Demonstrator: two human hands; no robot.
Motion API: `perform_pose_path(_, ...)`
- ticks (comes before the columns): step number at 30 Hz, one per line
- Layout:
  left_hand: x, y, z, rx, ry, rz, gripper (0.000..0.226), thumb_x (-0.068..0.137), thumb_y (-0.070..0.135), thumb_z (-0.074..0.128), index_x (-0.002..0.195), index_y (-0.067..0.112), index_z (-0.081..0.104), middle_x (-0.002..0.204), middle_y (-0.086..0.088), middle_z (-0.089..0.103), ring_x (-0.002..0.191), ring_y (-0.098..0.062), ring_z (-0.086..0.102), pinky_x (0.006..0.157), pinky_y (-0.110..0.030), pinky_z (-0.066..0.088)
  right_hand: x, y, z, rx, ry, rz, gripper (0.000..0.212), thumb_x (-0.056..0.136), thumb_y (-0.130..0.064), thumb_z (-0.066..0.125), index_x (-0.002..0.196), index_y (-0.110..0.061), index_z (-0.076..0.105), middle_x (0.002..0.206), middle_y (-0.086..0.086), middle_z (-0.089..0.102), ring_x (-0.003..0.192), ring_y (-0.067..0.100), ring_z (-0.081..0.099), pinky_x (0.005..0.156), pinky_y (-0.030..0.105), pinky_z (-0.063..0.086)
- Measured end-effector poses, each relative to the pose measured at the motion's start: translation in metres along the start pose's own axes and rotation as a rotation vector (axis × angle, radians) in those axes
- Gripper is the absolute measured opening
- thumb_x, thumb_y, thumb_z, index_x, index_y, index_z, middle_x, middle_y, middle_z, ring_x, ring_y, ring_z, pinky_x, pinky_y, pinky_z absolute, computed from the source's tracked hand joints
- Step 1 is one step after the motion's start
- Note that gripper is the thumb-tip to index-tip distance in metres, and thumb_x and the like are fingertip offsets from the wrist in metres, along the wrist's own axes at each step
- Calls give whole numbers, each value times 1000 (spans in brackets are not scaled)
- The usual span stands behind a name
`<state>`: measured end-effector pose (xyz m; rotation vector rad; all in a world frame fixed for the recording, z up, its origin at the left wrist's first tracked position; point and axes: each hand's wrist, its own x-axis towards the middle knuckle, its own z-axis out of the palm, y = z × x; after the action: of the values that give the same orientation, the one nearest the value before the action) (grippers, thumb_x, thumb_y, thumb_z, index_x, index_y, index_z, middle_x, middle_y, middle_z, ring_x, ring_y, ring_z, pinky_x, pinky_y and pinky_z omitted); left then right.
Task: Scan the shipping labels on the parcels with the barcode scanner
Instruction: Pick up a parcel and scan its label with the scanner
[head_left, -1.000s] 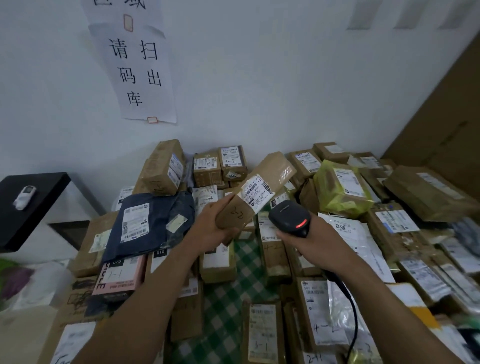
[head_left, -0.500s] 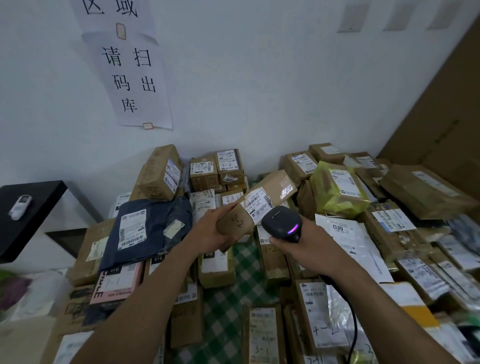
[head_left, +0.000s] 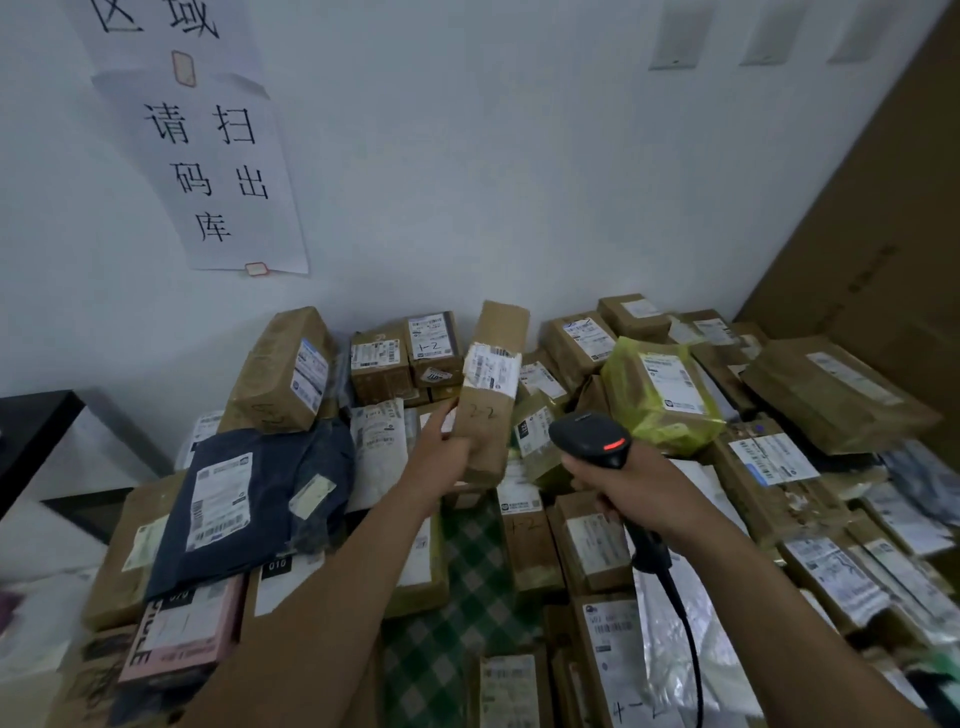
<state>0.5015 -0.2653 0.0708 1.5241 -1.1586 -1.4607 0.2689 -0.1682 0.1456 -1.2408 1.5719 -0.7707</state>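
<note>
Swung up from its earlier slant, the long brown parcel stood nearly upright at the centre of the frame, its top leaning a little to the right. The barcode scanner had drawn back from it, and its light, purple half a second before, showed red-orange.

The left hand gripped the parcel's lower end, with the thumb on the face marked "2-2" and the fingers hidden behind. The white shipping label wrapped around the parcel's middle, above the hand, and faced the camera.

The right hand was curled round the scanner's handle at right of centre. The scanner head sat just beside the parcel's lower right, apart from it. A black cable ran down from the handle toward the bottom edge.

Parcels lay heaped all around on a green checked cloth: a yellow-green parcel behind the scanner and a dark blue mailer bag at left. A paper sign hung on the wall at upper left.
</note>
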Motion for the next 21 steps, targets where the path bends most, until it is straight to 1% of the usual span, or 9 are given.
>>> perform_pose_path(2,20,18,21,-68,-10,-41,69,95,10,69,152,37,39,132,5,60,114,-25,65,91,-51,60,17,2,-9,42,12,38,18,92,-40,75,108,-31,72,86,-3,79,64,9,65,64,31,52)
perform_pose_path(5,59,40,51,-80,-73,-118,65,98,11,64,154,30,38,138,-1,60,113,-25,64,89,-49,58,43,9,-20,85,4,83,20,92,-39,75,109,-29,72,89,0,79,62,12,65,63,31,50)
perform_pose_path(7,88,50,68,-80,-63,-178,58,100,14,62,151,28,41,138,-4,61,107,-24,63,81,-47,58,60,14,-26,115,-2,114,21,92,-39,75,108,-26,73,89,0,78,61,11,65,62,31,49)
perform_pose_path(10,126,56,90,-120,-37,-257,36,104,18,58,139,21,51,116,-6,66,96,-25,67,67,-42,56,83,22,-33,160,2,166,22,93,-37,75,107,-20,73,92,2,77,60,12,63,60,31,49)
perform_pose_path(12,148,55,103,-119,-41,-287,23,104,19,58,127,22,56,106,-6,68,91,-26,70,63,-39,57,96,27,-37,186,7,200,20,94,-34,74,106,-19,73,95,6,77,58,12,61,58,30,48)
perform_pose_path(14,169,49,116,-88,-56,-297,11,105,22,56,116,22,57,107,-7,69,93,-26,70,69,-40,60,107,34,-41,193,8,220,18,94,-34,74,105,-19,73,95,7,77,57,11,60,58,30,49)
perform_pose_path(15,179,45,123,-83,-61,-298,14,105,25,56,119,21,57,111,-8,70,96,-28,71,77,-43,61,113,37,-43,196,8,226,18,94,-33,74,105,-19,73,94,6,78,57,12,60,58,30,49)
perform_pose_path(17,197,34,134,-74,-60,-269,32,103,29,58,134,21,57,120,-8,70,103,-29,71,90,-50,60,122,44,-45,205,13,241,18,94,-34,74,105,-20,74,93,5,79,58,12,61,57,30,49)
perform_pose_path(21,218,25,153,-40,-31,-173,42,98,38,64,139,29,58,130,0,69,112,-26,68,99,-51,56,134,54,-47,199,26,265,24,93,-36,75,102,-14,76,94,7,79,59,14,61,57,32,48)
